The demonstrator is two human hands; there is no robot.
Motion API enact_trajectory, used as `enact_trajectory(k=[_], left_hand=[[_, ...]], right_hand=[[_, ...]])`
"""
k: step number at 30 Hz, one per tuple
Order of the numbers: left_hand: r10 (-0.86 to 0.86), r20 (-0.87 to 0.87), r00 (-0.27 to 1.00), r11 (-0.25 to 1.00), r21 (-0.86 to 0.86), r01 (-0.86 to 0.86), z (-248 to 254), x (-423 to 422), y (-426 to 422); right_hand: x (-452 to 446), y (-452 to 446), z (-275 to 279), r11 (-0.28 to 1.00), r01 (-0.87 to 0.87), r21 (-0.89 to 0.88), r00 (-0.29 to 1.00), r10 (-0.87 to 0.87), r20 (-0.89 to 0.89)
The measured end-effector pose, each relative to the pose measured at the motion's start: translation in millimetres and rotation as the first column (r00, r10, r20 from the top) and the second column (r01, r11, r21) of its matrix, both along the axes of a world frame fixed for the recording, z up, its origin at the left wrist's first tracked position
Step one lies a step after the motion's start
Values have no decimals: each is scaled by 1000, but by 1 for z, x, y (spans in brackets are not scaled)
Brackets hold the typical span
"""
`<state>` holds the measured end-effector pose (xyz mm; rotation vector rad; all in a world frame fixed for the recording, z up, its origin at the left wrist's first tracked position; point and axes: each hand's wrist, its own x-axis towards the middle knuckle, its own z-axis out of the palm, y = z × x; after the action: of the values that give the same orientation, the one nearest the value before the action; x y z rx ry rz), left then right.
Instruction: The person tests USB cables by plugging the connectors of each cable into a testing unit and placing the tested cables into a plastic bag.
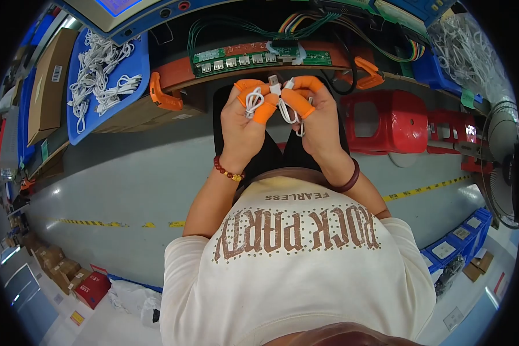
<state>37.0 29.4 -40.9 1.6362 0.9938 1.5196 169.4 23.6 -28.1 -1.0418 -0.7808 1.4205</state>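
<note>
A white USB cable point(286, 112) is held between my two hands, just in front of the bench edge. My left hand point(243, 124), with orange finger cots on thumb and fingers, is closed round a looped part of it. The metal USB plug points up between the hands. My right hand point(319, 118), also in orange cots, pinches the cable near another white connector end. Right behind the hands, a green circuit board point(236, 62) with a row of USB sockets lies along the bench edge; the plug looks apart from the sockets, though the exact gap is unclear.
A blue tray point(144, 75) heaped with white cables stands at the left. Orange clamps point(166, 94) grip the bench edge on both sides. Coloured wires point(297, 23) run behind the board to instruments. Red stools point(386, 121) and a fan point(501, 155) are at the right.
</note>
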Motion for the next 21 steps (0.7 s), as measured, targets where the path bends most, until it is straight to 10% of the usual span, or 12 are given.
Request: enact_trajectory(k=[2, 5, 21], left_hand=[[23, 322, 947, 909, -401, 115, 7, 5, -3], [77, 563, 823, 869, -443, 222, 14, 13, -1], [169, 586, 792, 868, -469, 162, 21, 22, 10]], right_hand=[[-9, 0, 0, 980, 80, 184, 994, -92, 57], [-14, -1, 5, 912, 150, 382, 974, -203, 103], [-15, 14, 8, 931, 192, 312, 969, -231, 92]])
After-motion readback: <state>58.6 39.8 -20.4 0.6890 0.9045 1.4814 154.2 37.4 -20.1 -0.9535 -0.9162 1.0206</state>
